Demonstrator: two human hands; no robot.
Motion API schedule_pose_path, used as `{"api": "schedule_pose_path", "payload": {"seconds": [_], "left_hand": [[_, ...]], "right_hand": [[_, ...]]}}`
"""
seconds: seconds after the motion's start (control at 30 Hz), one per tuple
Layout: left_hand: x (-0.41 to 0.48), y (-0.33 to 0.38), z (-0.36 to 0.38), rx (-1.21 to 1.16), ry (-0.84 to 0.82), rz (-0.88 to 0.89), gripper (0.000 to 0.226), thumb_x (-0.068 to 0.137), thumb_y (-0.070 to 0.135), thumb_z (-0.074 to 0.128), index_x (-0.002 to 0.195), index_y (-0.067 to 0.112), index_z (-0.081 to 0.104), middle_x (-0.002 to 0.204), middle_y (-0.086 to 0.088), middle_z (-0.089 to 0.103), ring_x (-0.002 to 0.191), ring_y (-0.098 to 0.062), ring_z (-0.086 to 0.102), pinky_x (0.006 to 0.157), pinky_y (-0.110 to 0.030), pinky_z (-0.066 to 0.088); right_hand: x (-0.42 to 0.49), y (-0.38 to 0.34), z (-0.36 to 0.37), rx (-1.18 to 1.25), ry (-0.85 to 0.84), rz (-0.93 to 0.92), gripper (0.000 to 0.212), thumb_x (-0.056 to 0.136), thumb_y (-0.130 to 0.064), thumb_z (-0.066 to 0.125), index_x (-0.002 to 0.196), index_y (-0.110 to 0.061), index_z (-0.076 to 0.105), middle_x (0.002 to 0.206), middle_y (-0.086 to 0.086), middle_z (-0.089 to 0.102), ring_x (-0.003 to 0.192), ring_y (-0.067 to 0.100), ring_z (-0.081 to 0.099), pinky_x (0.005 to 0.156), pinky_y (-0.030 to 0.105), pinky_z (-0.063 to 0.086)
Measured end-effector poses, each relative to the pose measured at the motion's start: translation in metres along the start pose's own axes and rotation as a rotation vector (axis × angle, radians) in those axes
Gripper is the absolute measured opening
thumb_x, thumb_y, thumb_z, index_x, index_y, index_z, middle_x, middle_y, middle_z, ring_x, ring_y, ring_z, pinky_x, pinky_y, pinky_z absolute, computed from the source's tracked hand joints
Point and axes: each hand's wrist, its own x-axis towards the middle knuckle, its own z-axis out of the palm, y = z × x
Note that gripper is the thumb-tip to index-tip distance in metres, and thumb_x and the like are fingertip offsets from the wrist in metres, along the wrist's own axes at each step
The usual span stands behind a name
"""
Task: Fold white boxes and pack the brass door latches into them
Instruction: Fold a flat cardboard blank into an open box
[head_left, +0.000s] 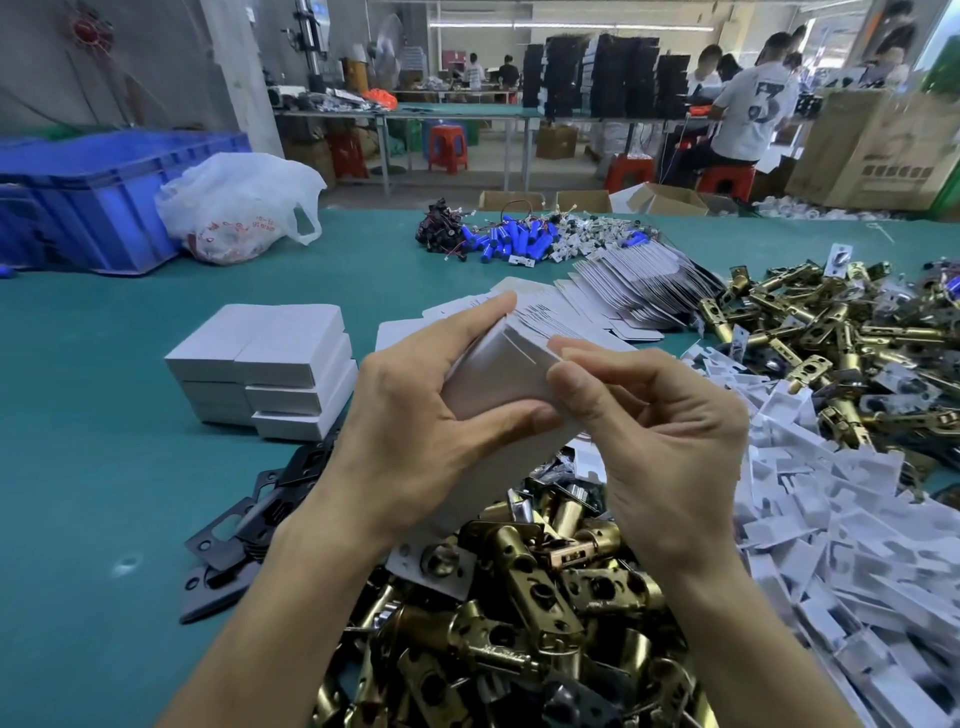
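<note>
my left hand grips a white cardboard box, fingers curled round it; right hand fingers pinch its flap, above brass door latches on teal tabletop.

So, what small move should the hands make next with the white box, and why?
Probably the right hand should tuck shut the end of the white box that it pinches. That end seems not yet closed, and the left hand grips the body to steady it.
</note>
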Motion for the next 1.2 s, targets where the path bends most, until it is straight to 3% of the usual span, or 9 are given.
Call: {"api": "schedule_pose_path", "payload": {"seconds": [0.1, 0.2, 0.3, 0.53, 0.67, 0.87, 1.03, 1.13, 1.2], "left_hand": [[0.001, -0.002, 0.0, -0.013, 0.011, -0.006, 0.083, 0.066, 0.057, 0.078, 0.141, 0.03, 0.055, 0.124, 0.013, 0.068, 0.105, 0.005, 0.065, 0.092, -0.02, 0.054], [0.001, -0.003, 0.0, -0.09, 0.021, -0.03, 0.076, 0.064, 0.054, 0.083, 0.133, 0.045, 0.053, 0.121, 0.027, 0.065, 0.105, 0.006, 0.066, 0.09, -0.022, 0.056], [0.001, -0.003, -0.001, -0.133, 0.024, -0.048, 0.068, 0.063, 0.057, 0.078, 0.127, 0.052, 0.054, 0.117, 0.04, 0.064, 0.104, 0.006, 0.067, 0.088, -0.018, 0.055], [0.001, -0.004, -0.005, -0.098, -0.007, -0.007, 0.075, 0.064, 0.061, 0.077, 0.133, 0.053, 0.048, 0.127, 0.013, 0.068, 0.113, 0.0, 0.065, 0.098, -0.03, 0.055], [0.001, -0.004, -0.004, -0.091, -0.022, 0.0, 0.074, 0.066, 0.061, 0.075, 0.133, 0.054, 0.044, 0.131, 0.03, 0.055, 0.119, 0.008, 0.058, 0.102, -0.022, 0.049], [0.002, -0.007, -0.001, -0.138, -0.072, 0.003, 0.077, 0.07, 0.066, 0.074, 0.14, 0.055, 0.044, 0.134, 0.031, 0.054, 0.124, 0.008, 0.055, 0.103, -0.015, 0.044], [0.001, -0.005, 0.0, -0.216, -0.113, 0.101, 0.068, 0.084, 0.058, 0.07, 0.145, 0.057, 0.039, 0.136, 0.003, 0.063, 0.112, -0.008, 0.066, 0.093, -0.021, 0.051], [0.001, -0.003, 0.001, -0.161, -0.086, 0.12, 0.056, 0.083, 0.063, 0.068, 0.133, 0.064, 0.043, 0.119, 0.015, 0.064, 0.098, -0.002, 0.065, 0.081, -0.015, 0.05], [-0.001, -0.001, 0.0, -0.146, -0.102, 0.12, 0.063, 0.075, 0.061, 0.078, 0.128, 0.063, 0.042, 0.11, 0.022, 0.062, 0.088, -0.002, 0.066, 0.069, -0.012, 0.05]], "right_hand": [[0.006, 0.002, -0.011, 0.001, -0.139, 0.081, 0.014, 0.086, -0.015, 0.074, 0.099, -0.017, 0.077, 0.103, -0.003, 0.077, 0.101, 0.016, 0.072, 0.087, 0.028, 0.057], [0.012, 0.005, -0.024, 0.127, -0.243, 0.254, 0.029, 0.08, -0.023, 0.066, 0.107, -0.022, 0.077, 0.112, 0.003, 0.074, 0.112, 0.024, 0.068, 0.091, 0.033, 0.056], [0.013, 0.007, -0.028, 0.181, -0.298, 0.262, 0.032, 0.081, -0.028, 0.076, 0.112, -0.02, 0.075, 0.117, 0.008, 0.072, 0.114, 0.027, 0.067, 0.091, 0.033, 0.055], [0.012, 0.008, -0.025, 0.21, -0.203, 0.149, 0.025, 0.07, -0.027, 0.081, 0.092, -0.016, 0.079, 0.097, 0.006, 0.077, 0.09, 0.023, 0.074, 0.075, 0.029, 0.06], [0.013, 0.005, -0.025, 0.227, -0.206, 0.121, 0.021, 0.068, -0.027, 0.081, 0.086, -0.017, 0.08, 0.095, 0.006, 0.077, 0.09, 0.024, 0.074, 0.074, 0.033, 0.061], [0.012, 0.002, -0.025, 0.2, -0.203, 0.106, 0.014, 0.066, -0.018, 0.075, 0.079, -0.016, 0.08, 0.091, 0.006, 0.077, 0.087, 0.024, 0.074, 0.071, 0.035, 0.062], [0.012, 0.0, -0.028, 0.072, -0.254, 0.065, 0.027, 0.071, -0.013, 0.072, 0.094, 0.002, 0.069, 0.098, 0.016, 0.073, 0.091, 0.028, 0.072, 0.079, 0.046, 0.061], [0.011, 0.002, -0.029, 0.066, -0.255, 0.039, 0.031, 0.075, -0.019, 0.074, 0.098, 0.001, 0.067, 0.1, 0.02, 0.071, 0.093, 0.031, 0.071, 0.077, 0.044, 0.061], [0.01, 0.004, -0.028, 0.042, -0.25, 0.005, 0.035, 0.077, -0.031, 0.077, 0.097, -0.003, 0.07, 0.098, 0.019, 0.07, 0.094, 0.033, 0.069, 0.076, 0.043, 0.061]]}}
